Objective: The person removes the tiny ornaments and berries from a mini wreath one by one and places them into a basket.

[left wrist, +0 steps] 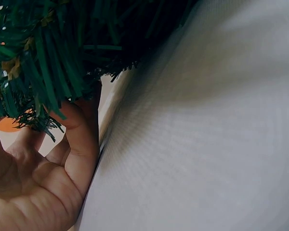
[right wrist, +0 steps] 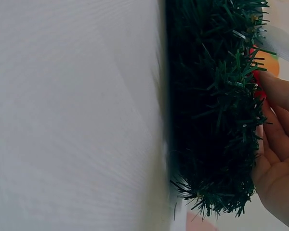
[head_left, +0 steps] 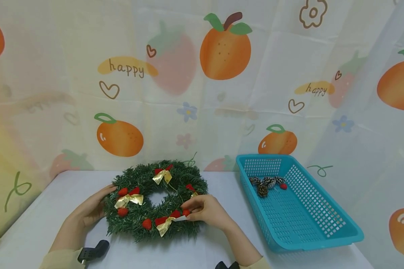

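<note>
A green Christmas wreath (head_left: 139, 228) lies flat on the table, trimmed with gold-and-red bows (head_left: 129, 200) and red berries (head_left: 147, 224). At its left side my left hand (head_left: 91, 209) grips the outer edge; in the left wrist view the fingers (left wrist: 79, 144) curl up into the greenery, their tips hidden. My right hand (head_left: 208, 212) is over the wreath's front right part, pinching a red berry (head_left: 186, 212) between thumb and fingers beside the front bow (head_left: 165, 224). In the right wrist view the fingertips meet something red among the needles.
On the right of the table stands a blue plastic basket (head_left: 309, 244). Inside it lie several pine cones (head_left: 262, 190) and a red berry (head_left: 283, 186). A fruit-printed curtain (head_left: 175, 123) hangs behind the white table (head_left: 222, 254).
</note>
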A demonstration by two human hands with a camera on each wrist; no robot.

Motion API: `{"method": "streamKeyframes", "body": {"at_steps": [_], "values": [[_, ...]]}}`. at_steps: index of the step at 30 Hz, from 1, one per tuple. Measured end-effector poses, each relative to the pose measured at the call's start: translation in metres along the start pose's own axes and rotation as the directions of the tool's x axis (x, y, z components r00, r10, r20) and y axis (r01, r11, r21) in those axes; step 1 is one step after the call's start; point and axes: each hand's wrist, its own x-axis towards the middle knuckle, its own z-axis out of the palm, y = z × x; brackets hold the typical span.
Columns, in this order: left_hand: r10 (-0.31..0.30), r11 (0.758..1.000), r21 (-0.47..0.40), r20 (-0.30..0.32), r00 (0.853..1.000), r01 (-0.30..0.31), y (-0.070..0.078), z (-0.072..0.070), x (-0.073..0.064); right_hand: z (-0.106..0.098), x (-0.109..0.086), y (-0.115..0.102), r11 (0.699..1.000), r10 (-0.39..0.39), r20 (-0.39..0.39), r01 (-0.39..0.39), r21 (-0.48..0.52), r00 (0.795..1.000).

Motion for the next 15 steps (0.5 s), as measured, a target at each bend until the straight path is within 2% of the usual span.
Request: {"method": "streamKeyframes", "body": {"at_steps": [6, 15], "values": [[0.004, 0.999, -0.039, 0.009, 1.0, -0.004, 0.0002, 0.0009, 0.0, -0.0022, -0.0005, -0.0016, 1.0, 0.001, -0.016, -0.001, 0.027, 1.0], [0.0, 0.999, -0.035, 0.007, 1.0, 0.0, 0.0004, 0.0006, -0.0006, -0.0044, -0.0011, -0.0036, 0.998, -0.008, -0.039, 0.01, 0.061, 0.999]]}}
